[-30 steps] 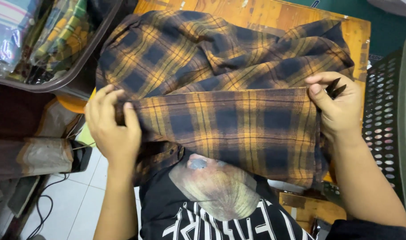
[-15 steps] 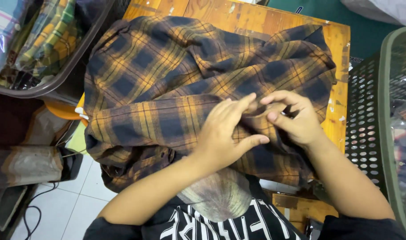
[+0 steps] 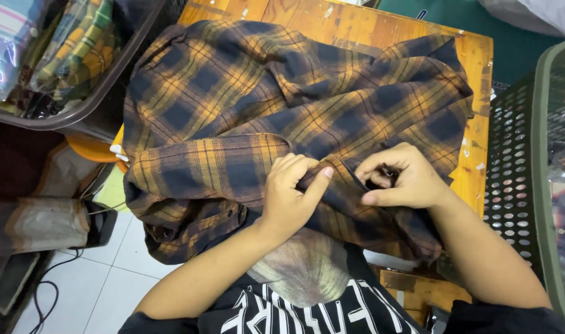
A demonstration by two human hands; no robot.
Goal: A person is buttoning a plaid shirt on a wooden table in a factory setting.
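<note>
A navy and orange plaid flannel shirt (image 3: 245, 93) lies rumpled across a small wooden table (image 3: 480, 142). Its near edge is folded over toward me. My left hand (image 3: 291, 195) pinches a fold of the shirt near the front middle, fingers closed on the cloth. Close beside it, my right hand (image 3: 397, 179) grips the same stretch of fabric, fingers curled around a small dark part of the shirt. Both hands sit at the table's near edge.
A dark plastic bin (image 3: 78, 105) with folded plaid clothes stands at the upper left. A green perforated basket (image 3: 542, 161) stands at the right. White floor tiles (image 3: 103, 284), a cable and cloth bundles lie at the lower left.
My hands were wide apart holding the folded hem; they came together at the middle of the shirt's near edge. Both have since closed on the fabric there.
</note>
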